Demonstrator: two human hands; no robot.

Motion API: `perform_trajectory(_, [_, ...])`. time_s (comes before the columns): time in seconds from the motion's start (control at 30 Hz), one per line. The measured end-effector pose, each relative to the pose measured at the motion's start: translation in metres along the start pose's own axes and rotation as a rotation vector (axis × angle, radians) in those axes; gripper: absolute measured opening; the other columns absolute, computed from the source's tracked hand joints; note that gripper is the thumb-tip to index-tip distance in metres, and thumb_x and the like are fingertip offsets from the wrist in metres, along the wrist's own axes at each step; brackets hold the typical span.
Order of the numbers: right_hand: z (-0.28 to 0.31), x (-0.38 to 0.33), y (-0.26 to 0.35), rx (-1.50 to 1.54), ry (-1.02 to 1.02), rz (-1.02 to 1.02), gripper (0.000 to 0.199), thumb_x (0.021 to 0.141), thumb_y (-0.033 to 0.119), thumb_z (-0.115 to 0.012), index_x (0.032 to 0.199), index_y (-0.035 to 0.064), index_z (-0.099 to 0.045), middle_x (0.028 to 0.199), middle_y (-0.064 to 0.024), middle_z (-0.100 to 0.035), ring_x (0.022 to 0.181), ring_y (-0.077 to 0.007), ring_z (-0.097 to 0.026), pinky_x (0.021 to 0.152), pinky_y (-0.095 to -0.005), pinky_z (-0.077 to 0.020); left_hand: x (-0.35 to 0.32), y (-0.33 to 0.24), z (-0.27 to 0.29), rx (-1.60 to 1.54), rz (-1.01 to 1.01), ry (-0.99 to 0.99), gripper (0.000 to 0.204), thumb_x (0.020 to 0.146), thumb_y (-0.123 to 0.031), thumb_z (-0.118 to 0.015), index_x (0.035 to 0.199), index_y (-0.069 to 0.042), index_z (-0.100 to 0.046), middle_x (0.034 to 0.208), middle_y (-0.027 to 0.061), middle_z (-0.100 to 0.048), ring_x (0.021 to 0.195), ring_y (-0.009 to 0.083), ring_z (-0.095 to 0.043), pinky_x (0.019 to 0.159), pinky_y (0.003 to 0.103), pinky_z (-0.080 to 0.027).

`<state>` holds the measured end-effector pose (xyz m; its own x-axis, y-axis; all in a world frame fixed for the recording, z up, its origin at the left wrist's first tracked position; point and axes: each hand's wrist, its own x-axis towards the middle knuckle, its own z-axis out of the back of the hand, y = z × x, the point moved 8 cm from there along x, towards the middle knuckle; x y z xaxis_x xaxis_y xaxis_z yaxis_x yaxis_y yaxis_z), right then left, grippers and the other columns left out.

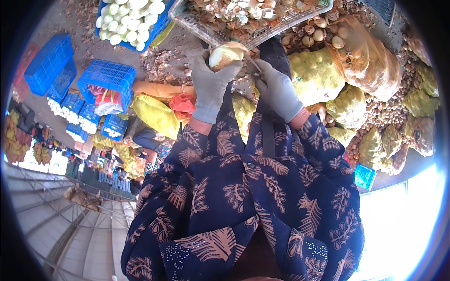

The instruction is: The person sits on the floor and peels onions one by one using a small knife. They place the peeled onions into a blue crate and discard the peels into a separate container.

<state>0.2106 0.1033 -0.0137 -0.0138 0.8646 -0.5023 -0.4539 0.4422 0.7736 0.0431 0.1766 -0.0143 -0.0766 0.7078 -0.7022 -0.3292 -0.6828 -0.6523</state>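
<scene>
My left hand [211, 84], in a grey-white glove, is closed round an onion [226, 56]. Part of the onion shows pale flesh, and brown skin hangs loose along its upper and right side. My right hand [279, 91], gloved alike, grips a small knife [254, 63]; its thin blade points up and left toward the onion, and the handle is hidden in my fingers. Whether the blade touches the onion I cannot tell. Just beyond both hands stands a pale plastic crate [262, 36] holding onion skins [243, 14].
A blue crate [154, 35] of peeled onions stands at the far left, with more blue crates [108, 77] nearer. Yellow mesh sacks of onions [314, 77] crowd my right. A yellow sack [157, 112] lies left, and loose skins [164, 65] litter the floor. Another person [147, 140] sits at left.
</scene>
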Motion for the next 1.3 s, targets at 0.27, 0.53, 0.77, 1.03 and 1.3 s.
perform_trajectory(0.27, [0.014, -0.011, -0.008, 0.905, 0.368, -0.725, 0.035, 0.098, 0.018, -0.061, 0.127, 0.0, -0.059, 0.076, -0.0015, -0.063, 0.054, -0.0047, -0.053, 0.048, -0.0193, -0.0419, -0.005, 0.024, -0.017, -0.755, 0.316, 0.292, 0.055, 0.08, -0.003, -0.076, 0.127, 0.008, -0.05, 0.115, 0.0115, -0.064, 0.1, 0.0182, -0.066, 0.088, 0.03, -0.055])
perform_trajectory(0.53, [0.022, 0.005, -0.035, 0.725, -0.141, -0.501, 0.055, 0.088, 0.019, -0.076, 0.133, -0.003, -0.052, 0.091, -0.0035, -0.067, 0.074, -0.0077, -0.064, 0.064, -0.0225, -0.0534, -0.008, 0.028, -0.026, -0.7, 0.287, 0.328, 0.062, 0.079, 0.0, -0.076, 0.132, 0.005, -0.045, 0.122, 0.0125, -0.061, 0.109, 0.0188, -0.063, 0.097, 0.03, -0.052])
perform_trajectory(0.77, [-0.017, 0.02, -0.031, 1.453, -0.141, -0.496, 0.023, 0.098, 0.016, -0.065, 0.113, 0.0007, -0.057, 0.086, 0.0, -0.061, 0.066, -0.0043, -0.054, 0.056, -0.0197, -0.0429, -0.016, 0.02, -0.04, -0.726, 0.32, 0.545, 0.072, 0.077, 0.003, -0.077, 0.139, 0.001, -0.042, 0.128, 0.0106, -0.058, 0.116, 0.0198, -0.06, 0.099, 0.031, -0.051])
perform_trajectory(1.03, [0.019, 0.02, -0.004, 1.093, -0.133, -0.597, 0.033, 0.085, 0.006, -0.075, 0.113, -0.0034, -0.061, 0.08, -0.0045, -0.067, 0.058, -0.0057, -0.058, 0.052, -0.0196, -0.0487, -0.019, 0.03, -0.036, -0.755, 0.394, 0.457, 0.07, 0.076, 0.004, -0.078, 0.137, 0.001, -0.044, 0.119, 0.011, -0.061, 0.107, 0.0201, -0.063, 0.089, 0.031, -0.057])
perform_trajectory(1.3, [0.039, 0.05, -0.048, 0.641, -0.133, -0.41, 0.05, 0.088, 0.012, -0.077, 0.129, -0.0049, -0.055, 0.097, -0.008, -0.069, 0.079, -0.011, -0.067, 0.07, -0.0224, -0.0561, -0.002, 0.033, -0.022, -0.632, 0.236, 0.382, 0.066, 0.075, -0.013, -0.087, 0.129, 0.0, -0.05, 0.114, 0.0104, -0.063, 0.099, 0.0197, -0.067, 0.082, 0.03, -0.06])
